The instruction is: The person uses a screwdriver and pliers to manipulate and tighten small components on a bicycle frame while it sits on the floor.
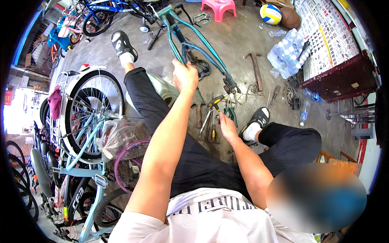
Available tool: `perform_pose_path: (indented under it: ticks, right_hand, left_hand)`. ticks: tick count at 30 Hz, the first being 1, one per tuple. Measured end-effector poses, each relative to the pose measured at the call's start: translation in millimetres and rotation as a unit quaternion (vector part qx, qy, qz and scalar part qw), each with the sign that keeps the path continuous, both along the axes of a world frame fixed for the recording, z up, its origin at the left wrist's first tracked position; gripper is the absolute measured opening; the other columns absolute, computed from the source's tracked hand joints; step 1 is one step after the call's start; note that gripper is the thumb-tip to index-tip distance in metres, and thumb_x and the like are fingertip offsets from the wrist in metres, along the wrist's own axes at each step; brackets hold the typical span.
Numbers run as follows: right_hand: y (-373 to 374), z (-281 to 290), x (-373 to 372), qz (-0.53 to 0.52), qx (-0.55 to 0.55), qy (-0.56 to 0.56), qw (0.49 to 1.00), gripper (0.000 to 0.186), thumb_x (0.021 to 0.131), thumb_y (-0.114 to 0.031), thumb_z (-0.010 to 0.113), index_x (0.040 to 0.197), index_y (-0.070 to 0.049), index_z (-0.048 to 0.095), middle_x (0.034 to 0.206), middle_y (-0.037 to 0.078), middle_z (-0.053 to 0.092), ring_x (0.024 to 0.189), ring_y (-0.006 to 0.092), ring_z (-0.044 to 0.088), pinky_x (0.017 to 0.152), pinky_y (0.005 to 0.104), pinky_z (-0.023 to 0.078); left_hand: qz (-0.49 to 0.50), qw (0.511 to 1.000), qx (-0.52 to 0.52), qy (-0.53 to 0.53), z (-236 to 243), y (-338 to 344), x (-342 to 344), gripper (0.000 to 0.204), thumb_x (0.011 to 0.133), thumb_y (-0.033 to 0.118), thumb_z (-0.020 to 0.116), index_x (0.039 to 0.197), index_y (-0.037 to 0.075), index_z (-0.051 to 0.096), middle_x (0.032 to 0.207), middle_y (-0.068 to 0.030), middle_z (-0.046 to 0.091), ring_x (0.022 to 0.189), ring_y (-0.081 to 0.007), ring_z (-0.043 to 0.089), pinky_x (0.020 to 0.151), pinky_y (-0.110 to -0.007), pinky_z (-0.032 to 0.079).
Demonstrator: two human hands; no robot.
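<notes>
My left hand (185, 77) grips a tube of a teal bicycle frame (197, 48), which stands tilted up in front of me. My right hand (227, 126) reaches down with fingers loosely extended, beside a yellow-and-black T-handled tool (216, 101); whether its fingertips touch that tool is unclear. Around it on the floor lie green-handled pliers (232, 117), a slim yellow-handled screwdriver (213, 130), metal wrenches (202, 127) and a wooden-handled hammer (198, 117). A longer hammer (256, 69) lies right of the frame's lower end.
Bicycles (83, 121) crowd the left and upper left. At right are packed water bottles (285, 54), loose bottles (304, 111), a screwdriver (276, 91) and a dark-red cabinet (340, 81). A pink stool (219, 7) and balls (270, 14) sit at the back. A blurred patch covers the lower right.
</notes>
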State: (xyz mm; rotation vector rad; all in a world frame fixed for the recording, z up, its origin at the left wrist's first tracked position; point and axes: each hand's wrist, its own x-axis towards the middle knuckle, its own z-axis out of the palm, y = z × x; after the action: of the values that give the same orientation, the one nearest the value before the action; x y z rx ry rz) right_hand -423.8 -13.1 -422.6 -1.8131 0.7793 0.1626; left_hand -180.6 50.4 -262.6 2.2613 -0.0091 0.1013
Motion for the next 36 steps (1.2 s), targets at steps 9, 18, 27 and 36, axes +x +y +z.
perform_pose_path:
  ticks: [9,18,27,36]
  right_hand:
    - [5.6,13.8,-2.2,0.002,-0.054,0.020,0.998,0.069,0.108,-0.058,0.030,0.122,-0.002,0.067,0.116,0.031,0.066,0.115,0.0516,0.058,0.099,0.0523,0.046]
    - [7.0,17.2,-0.5,0.006,-0.087,0.040,0.995,0.067,0.109,-0.056,0.032,0.123,-0.002,0.068,0.110,0.033,0.067,0.111,0.0523,0.060,0.096,0.0532,0.048]
    - [13.4,33.3,2.8,0.012,-0.106,0.047,0.993,0.068,0.109,-0.054,0.030,0.109,0.001,0.069,0.106,0.033,0.066,0.107,0.0536,0.059,0.093,0.0571,0.047]
    - [15.5,51.1,-1.4,0.029,-0.136,0.105,0.985,0.071,0.109,-0.057,0.029,0.106,-0.001,0.073,0.102,0.032,0.069,0.103,0.0529,0.062,0.094,0.0569,0.049]
  left_hand:
    - [0.024,0.999,0.027,0.003,10.3,0.7,-6.5,0.036,0.093,0.023,0.065,0.122,0.003,0.056,0.104,-0.0252,0.072,0.103,-0.0458,0.068,0.089,-0.053,0.050]
    - [-0.001,0.999,0.032,-0.021,7.7,3.0,-3.8,0.036,0.095,0.021,0.064,0.117,-0.003,0.049,0.098,-0.0292,0.071,0.096,-0.0500,0.067,0.085,-0.057,0.049]
    - [-0.003,0.999,0.039,-0.036,8.6,5.2,-2.8,0.034,0.092,0.018,0.066,0.112,-0.005,0.050,0.097,-0.0290,0.071,0.096,-0.0488,0.067,0.087,-0.055,0.049]
    - [-0.003,0.998,0.044,-0.041,-0.8,6.2,-2.3,0.034,0.091,0.019,0.066,0.112,-0.005,0.052,0.096,-0.0288,0.071,0.096,-0.0487,0.067,0.088,-0.055,0.048]
